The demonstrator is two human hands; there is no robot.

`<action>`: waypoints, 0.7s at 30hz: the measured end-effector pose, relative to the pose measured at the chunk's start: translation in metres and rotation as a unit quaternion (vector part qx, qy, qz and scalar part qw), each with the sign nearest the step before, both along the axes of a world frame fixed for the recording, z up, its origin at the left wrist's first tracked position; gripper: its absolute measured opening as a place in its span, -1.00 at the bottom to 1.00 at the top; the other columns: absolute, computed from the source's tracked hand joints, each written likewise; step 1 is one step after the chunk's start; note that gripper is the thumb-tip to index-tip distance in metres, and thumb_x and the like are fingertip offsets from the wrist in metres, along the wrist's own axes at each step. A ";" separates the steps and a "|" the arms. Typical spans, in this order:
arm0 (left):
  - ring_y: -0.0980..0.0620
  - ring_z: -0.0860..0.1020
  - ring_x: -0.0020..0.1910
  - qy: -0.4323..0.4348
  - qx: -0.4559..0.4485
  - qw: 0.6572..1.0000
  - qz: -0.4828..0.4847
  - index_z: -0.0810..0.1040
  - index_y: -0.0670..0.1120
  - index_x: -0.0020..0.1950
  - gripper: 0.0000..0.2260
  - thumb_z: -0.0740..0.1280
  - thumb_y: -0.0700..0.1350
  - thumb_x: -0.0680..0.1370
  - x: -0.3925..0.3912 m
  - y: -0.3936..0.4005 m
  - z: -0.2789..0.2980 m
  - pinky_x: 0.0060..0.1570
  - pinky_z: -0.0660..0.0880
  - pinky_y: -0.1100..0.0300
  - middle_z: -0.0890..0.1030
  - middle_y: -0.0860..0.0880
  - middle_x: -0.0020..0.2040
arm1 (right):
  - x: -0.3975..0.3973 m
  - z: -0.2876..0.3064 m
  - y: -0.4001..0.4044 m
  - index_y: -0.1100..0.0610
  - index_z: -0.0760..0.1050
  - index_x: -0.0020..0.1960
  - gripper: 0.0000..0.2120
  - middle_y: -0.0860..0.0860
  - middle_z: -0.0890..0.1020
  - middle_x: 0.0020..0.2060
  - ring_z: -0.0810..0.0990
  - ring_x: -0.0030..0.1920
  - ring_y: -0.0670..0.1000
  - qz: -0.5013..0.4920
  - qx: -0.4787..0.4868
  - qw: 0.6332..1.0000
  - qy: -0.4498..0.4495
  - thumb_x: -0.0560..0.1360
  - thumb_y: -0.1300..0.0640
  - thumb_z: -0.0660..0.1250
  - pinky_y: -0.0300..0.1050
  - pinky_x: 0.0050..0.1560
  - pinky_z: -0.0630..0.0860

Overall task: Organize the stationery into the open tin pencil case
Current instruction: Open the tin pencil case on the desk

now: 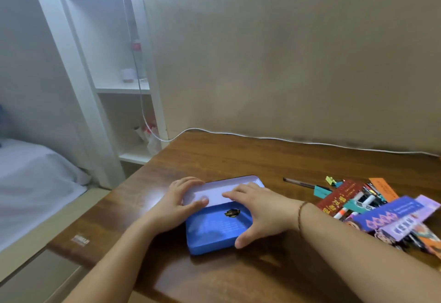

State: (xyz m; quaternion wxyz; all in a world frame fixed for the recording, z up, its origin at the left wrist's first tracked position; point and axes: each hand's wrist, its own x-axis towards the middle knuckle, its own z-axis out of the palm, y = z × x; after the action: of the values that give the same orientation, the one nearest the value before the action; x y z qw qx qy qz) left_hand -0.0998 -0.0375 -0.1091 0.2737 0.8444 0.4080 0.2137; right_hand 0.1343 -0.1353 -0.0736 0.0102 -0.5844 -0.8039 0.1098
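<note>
**Tin in hand, nothing packed yet**

Brown wooden desk (214, 154) fills the lower part of the view, set against a plain beige wall. Nearest to the camera, two bare forearms reach forward to the blue rectangular tin pencil case (216, 230) near the desk's left edge. It looks hinged apart: a blue part with a small dark badge lies toward the person, and a pale inner surface rises behind it. I see no stationery in it.

The left hand (177, 203) rests on the left end of the tin, fingers spread flat over the pale part, thumb pressing there. The right hand (261, 214) covers the right side, fingers wide across the pale part, thumb hooked on the near blue corner. Neither hand holds any item.

Further right, well apart from the tin, lies the mixed pile of stationery (372, 209): markers, coloured bookmarks, binder clips, and one dark pen (299, 183) beside it.

In my judgement the sorting is not begun; every item is left to move.
</note>
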 end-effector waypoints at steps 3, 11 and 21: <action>0.31 0.37 0.33 0.023 -0.060 0.995 -0.077 0.29 0.29 0.44 -0.24 0.44 0.36 0.28 -0.019 -0.023 -0.003 0.28 0.26 0.41 0.40 0.29 0.34 | -0.001 0.002 0.008 -0.13 0.02 0.52 0.04 -0.14 0.18 0.42 0.13 0.42 -0.06 -0.003 -0.035 0.999 -0.017 0.21 -0.37 0.46 -0.01 0.45 0.18; 0.34 0.31 0.33 0.024 -0.018 0.999 -0.042 0.03 0.49 0.44 -0.07 0.51 0.31 0.21 -0.026 -0.040 -0.014 0.23 0.23 0.48 0.35 0.32 0.28 | -0.009 0.016 0.023 -0.12 0.03 0.51 0.06 -0.10 0.18 0.41 0.12 0.42 0.01 0.017 -0.100 0.992 -0.074 0.18 -0.34 0.50 0.13 0.44 0.20; 0.27 0.34 0.29 0.072 0.060 0.995 -0.043 -0.11 0.50 0.42 0.02 0.54 0.31 0.20 -0.021 -0.046 -0.011 0.35 0.28 0.29 0.37 0.24 0.26 | -0.014 0.017 0.032 -0.08 0.23 0.35 -0.10 -0.08 0.28 0.23 0.26 0.25 -0.01 0.012 -0.100 0.992 -0.080 0.14 -0.29 0.55 0.02 0.30 0.35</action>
State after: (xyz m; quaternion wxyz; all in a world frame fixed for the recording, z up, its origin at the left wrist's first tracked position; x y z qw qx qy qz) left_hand -0.1208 -0.0836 -0.1205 0.2019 0.8890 0.3765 0.1646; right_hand 0.1198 -0.1036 -0.0562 -0.1136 -0.5799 -0.7940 0.1428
